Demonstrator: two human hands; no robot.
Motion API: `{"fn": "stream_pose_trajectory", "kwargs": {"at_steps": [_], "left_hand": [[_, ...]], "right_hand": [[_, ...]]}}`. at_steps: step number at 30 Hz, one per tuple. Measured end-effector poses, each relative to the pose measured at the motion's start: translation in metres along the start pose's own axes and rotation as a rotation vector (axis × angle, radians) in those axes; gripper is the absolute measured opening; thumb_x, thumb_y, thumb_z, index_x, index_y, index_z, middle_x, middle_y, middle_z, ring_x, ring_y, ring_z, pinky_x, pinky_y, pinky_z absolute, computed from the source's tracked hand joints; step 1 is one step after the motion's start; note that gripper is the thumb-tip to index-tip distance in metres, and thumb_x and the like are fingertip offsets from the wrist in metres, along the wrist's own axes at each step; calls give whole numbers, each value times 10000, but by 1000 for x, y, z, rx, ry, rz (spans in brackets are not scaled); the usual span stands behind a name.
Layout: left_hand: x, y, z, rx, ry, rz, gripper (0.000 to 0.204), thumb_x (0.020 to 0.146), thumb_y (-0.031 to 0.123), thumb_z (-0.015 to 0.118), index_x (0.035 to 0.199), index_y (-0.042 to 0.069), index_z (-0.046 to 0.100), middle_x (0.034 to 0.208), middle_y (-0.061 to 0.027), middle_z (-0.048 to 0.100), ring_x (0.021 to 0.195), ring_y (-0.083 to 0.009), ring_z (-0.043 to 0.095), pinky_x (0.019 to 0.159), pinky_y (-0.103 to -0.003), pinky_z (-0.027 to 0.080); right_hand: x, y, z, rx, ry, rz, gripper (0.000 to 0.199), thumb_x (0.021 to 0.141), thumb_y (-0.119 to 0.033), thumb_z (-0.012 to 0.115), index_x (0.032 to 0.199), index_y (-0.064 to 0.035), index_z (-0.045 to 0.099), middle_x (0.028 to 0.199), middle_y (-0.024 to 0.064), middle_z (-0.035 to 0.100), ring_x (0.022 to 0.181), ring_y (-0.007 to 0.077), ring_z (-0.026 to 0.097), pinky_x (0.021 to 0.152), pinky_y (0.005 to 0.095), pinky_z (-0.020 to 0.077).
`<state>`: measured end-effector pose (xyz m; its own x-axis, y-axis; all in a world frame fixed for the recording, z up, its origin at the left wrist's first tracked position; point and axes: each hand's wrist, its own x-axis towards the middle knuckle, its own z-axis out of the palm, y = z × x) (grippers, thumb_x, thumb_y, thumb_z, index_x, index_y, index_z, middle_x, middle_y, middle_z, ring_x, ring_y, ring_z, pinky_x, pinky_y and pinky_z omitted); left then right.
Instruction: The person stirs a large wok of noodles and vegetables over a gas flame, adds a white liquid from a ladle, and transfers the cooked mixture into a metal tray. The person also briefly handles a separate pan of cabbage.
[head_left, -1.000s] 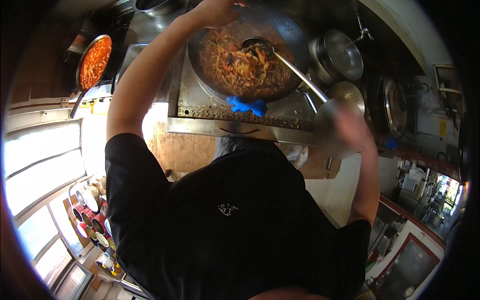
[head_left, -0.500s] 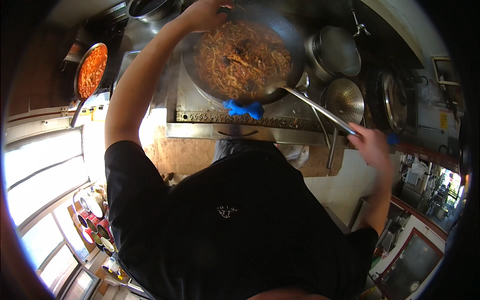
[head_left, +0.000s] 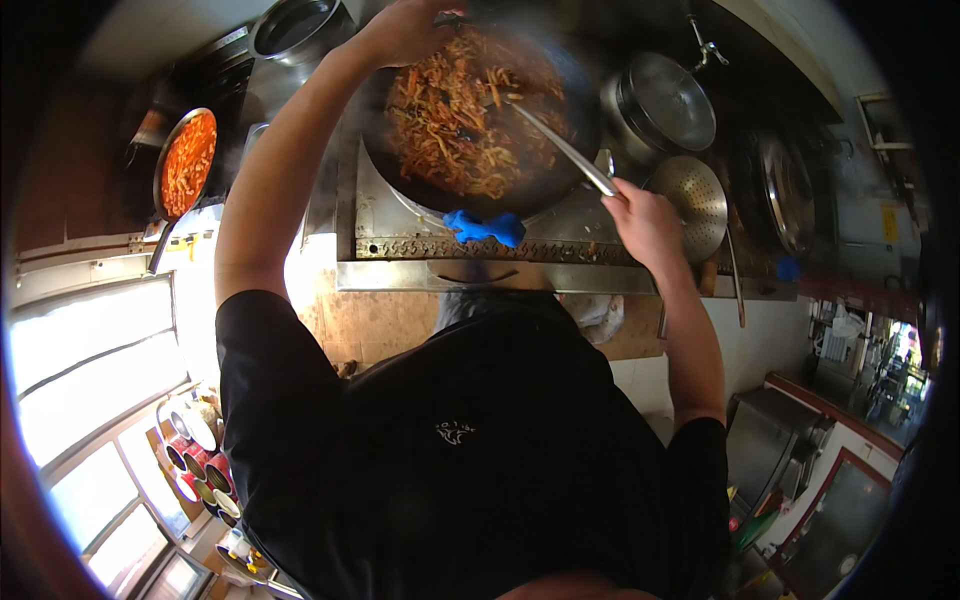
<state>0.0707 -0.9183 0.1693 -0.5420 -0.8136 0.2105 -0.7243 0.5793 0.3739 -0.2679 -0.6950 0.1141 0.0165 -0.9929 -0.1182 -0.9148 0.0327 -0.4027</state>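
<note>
A large dark wok (head_left: 545, 188) stands on the stove, filled with a reddish-brown mix of shredded food (head_left: 460, 120). My right hand (head_left: 648, 222) is closed round a long metal-handled wok utensil (head_left: 565, 150). Its far end is sunk in the food, so the head is hidden. At the wok's far left rim is my left hand (head_left: 408, 32), its fingers curled near the upper picture edge. What it grips, if anything, does not show. A blue cloth (head_left: 484, 228) is bunched at the wok's near rim.
Right of the wok are stacked metal pots (head_left: 665, 105), a perforated strainer (head_left: 690, 205) and a round lid (head_left: 787, 195). A tap (head_left: 708, 52) rises behind them. On the left, a pan of red stew (head_left: 188, 165) has its handle pointing nearer; a pot (head_left: 298, 28) sits farther back.
My right hand has swung left and inward, pushing the utensil from the wok's near right edge to its middle. The food has been turned and shifted. My left hand stays nearly still.
</note>
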Motion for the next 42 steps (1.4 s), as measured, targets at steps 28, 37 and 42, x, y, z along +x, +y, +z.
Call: {"fn": "stream_pose_trajectory", "kwargs": {"at_steps": [28,37,42], "left_hand": [[-56,-15,-30,70,52,-25,358,829,229,570,1143,70,636,1139,-198,636,1106,-364,577,980,-432,451],[-45,8,-28,102,-22,-67,389,810,197,552,1163,53,632,1148,-215,635,1093,-370,588,966,-442,462],[-29,14,-14,49,-10,-36,370,833,190,563,1178,73,627,1154,-194,638,1087,-361,596,963,-438,466]], "right_hand": [[42,2,-98,-207,-203,-246,322,870,-242,663,1166,-117,668,828,145,684,747,290,661,664,362,485],[92,89,-10,303,-55,-12,305,961,-275,555,1144,-45,636,619,48,551,481,119,490,477,297,411],[70,48,49,733,-447,226,282,989,-278,520,1140,-46,575,558,-19,434,396,63,377,347,265,280]]}}
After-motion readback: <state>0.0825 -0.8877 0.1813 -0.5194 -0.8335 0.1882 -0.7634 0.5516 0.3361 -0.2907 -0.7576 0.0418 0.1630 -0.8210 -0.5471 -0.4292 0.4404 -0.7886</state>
